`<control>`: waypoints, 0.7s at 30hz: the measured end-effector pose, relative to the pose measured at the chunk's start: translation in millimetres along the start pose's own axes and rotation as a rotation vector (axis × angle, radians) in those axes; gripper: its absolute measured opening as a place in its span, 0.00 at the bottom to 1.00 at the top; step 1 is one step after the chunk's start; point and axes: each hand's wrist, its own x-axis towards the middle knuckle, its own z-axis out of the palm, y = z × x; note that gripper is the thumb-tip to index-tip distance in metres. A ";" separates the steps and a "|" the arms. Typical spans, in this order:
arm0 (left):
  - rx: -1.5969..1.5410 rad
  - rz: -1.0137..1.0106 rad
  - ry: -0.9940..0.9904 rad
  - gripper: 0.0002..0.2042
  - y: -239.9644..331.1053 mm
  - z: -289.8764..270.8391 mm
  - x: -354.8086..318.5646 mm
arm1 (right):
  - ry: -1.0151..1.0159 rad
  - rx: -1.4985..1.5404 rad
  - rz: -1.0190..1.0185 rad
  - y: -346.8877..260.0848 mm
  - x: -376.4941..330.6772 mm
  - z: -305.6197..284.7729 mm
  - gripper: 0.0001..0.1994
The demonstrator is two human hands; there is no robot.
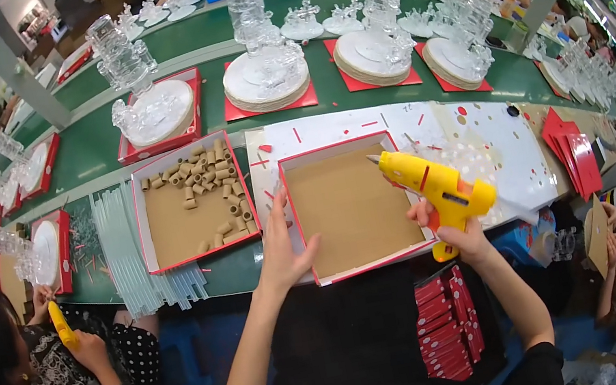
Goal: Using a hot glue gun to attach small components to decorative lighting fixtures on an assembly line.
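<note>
Left hand (280, 243) spread, fingers along the left wall of a shallow red-rimmed cardboard tray (349, 214), thumb reaching over the rim; whether it presses or just steadies, cannot tell. Right hand (460, 236) wrapped around the handle of a yellow hot-glue gun (439, 190), nozzle tilted up-left above the tray's far right part. Hands well apart, tray between them, on the worktable partly over a white sheet (470, 131). Second tray (172, 241) with short brown cardboard tubes (209, 169) sits to the left, translucent glue sticks (125, 253) beyond it.

Handling, judged: tray looks light, walls thin and bendable, floor flat, fairly stiff; likely slides easily, so best held by opposite walls or near corners, no squeezing mid-wall. Gun looks rigid, moderately weighty, body-heavy; take by the handle only, nozzle may be hot. Tubes look light, apt to roll; pinch lightly around the sides.
</note>
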 end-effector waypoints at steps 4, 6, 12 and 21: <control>-0.118 -0.023 -0.011 0.42 -12.0 -2.5 0.2 | 0.000 -0.073 0.013 2.3 16.4 21.3 0.20; -0.101 -0.041 -0.017 0.42 -11.2 -3.1 -1.0 | -0.066 -0.104 0.038 4.2 25.2 25.6 0.19; -0.134 -0.073 -0.034 0.39 -7.7 -5.1 0.9 | -0.168 -0.322 0.136 27.3 46.1 30.6 0.21; -0.146 -0.078 -0.038 0.35 -6.3 -7.1 2.0 | -0.014 -0.258 0.345 40.0 79.2 34.7 0.17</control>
